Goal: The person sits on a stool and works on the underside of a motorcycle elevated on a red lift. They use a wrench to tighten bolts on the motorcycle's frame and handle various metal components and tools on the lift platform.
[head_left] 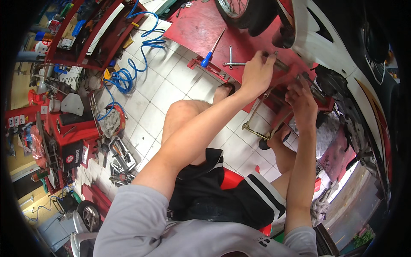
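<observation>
My left hand reaches over a red lift platform, fingers closed at a small metal part and rod; what they grip is unclear. My right hand is lower right beside the red-and-metal assembly, its fingers bent and partly smeared by motion. A blue-handled screwdriver and metal wrenches lie on the platform left of my left hand. A brass-coloured pedal linkage hangs below the assembly. A motorcycle with white bodywork and spoked wheel stands above and right.
Coiled blue hose crosses the tiled floor at left, beside red racks and a red tool cart. A tray of tools and a loose wheel are lower left. I sit on a red stool.
</observation>
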`<state>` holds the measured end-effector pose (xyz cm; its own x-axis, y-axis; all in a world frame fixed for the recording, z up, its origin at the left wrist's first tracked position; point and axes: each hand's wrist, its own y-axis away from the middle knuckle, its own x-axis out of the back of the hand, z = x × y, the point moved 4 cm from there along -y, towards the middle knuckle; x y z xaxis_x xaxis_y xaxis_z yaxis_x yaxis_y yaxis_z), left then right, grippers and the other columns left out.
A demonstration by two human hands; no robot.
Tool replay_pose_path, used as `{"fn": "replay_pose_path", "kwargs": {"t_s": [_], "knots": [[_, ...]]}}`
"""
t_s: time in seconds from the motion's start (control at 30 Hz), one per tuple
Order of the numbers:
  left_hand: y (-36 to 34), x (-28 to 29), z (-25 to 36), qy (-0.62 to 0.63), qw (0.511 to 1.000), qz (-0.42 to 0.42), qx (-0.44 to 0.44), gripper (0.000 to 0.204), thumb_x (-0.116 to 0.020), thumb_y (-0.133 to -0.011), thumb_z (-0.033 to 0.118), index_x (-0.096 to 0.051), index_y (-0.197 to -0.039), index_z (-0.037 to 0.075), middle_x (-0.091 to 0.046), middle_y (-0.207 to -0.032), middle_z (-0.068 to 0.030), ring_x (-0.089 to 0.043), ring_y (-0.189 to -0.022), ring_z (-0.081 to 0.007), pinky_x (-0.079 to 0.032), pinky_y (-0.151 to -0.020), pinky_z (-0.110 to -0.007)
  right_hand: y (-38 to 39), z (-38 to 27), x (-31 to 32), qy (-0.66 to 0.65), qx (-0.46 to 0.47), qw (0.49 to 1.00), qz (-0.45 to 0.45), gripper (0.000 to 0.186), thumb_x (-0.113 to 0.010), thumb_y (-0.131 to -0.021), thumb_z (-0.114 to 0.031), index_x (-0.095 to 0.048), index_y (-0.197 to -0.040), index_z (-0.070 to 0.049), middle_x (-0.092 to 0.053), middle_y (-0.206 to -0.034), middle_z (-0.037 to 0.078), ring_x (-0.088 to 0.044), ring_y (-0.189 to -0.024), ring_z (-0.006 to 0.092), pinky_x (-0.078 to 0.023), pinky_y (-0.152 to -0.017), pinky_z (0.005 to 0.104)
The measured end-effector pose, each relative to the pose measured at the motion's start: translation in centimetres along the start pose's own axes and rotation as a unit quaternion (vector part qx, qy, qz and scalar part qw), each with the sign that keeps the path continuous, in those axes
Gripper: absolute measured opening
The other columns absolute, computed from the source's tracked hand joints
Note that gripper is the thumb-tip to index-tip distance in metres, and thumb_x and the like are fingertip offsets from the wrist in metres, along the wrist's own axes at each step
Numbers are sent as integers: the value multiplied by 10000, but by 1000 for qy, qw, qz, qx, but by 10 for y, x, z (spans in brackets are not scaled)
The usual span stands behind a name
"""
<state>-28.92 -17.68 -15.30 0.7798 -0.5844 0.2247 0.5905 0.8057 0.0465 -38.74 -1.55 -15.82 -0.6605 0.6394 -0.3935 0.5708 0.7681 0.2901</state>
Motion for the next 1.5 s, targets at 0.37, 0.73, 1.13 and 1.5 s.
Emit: {"fn": "replay_pose_path", "kwargs": {"t_s": [0.37,0.73,1.13,1.5], "knots": [[-18,-3,5,200,975,-91,-9,478,-435,-940,283,-385,-1364,68,-577,-1075,-57,-539,-1001,-160,-436,-817,-294,-5,6,12,52,8,998,37,548,-542,-898,-216,-361,-1381,-30,-600,-944,70,-589,-788,156,-463,-742,286],[-21,-7,-21,165,975,-127,73,533,-393,-959,414,-405,-1378,85,-584,-1133,-72,-597,-836,-161,-431,-693,-277,-25,12,5,151,101,972,151,300,-539,-955,-239,-573,-1120,9,-578,-821,26,-560,-682,104,-450,-598,242],[-22,-6,-17,136,970,-149,133,532,-375,-950,455,-468,-1283,51,-603,-1095,-130,-627,-901,-202,-469,-695,-310,-35,11,9,183,106,967,141,213,-574,-931,-197,-562,-995,6,-603,-785,36,-561,-609,93,-423,-508,232],[-14,-1,-4,140,973,-155,93,451,-355,-964,325,-422,-1326,64,-535,-1208,-134,-601,-1004,-233,-490,-771,-334,-36,13,-5,122,109,970,180,206,-535,-955,-205,-537,-1010,-7,-553,-773,44,-529,-593,103,-407,-503,240]]}}
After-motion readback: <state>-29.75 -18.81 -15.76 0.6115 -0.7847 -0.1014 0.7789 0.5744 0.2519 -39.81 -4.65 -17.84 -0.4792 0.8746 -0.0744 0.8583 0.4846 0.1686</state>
